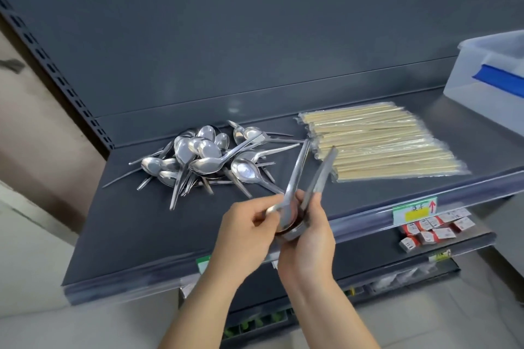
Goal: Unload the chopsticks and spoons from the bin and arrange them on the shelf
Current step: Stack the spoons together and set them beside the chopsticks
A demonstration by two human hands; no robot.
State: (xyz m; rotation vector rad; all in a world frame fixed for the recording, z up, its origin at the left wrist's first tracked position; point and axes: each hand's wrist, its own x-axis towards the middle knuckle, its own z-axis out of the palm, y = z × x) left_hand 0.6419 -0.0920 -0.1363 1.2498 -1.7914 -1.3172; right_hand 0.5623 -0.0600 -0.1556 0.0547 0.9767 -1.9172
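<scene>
Steel-bright loose spoon heap [204, 156] at 10 o'clock on shelf [127, 235], left hand [246, 232] and right hand [309, 241] at 6 jointly gripping held spoons [296, 176], wrapped chopsticks [380, 144] flat at 2, bin [467, 76] at 3, contents unseen; probably mostly unloaded, spoon tidying left.

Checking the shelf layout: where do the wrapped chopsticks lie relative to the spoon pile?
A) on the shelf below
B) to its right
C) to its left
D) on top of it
B: the wrapped chopsticks lie flat on the shelf, right of the spoon pile.
</scene>
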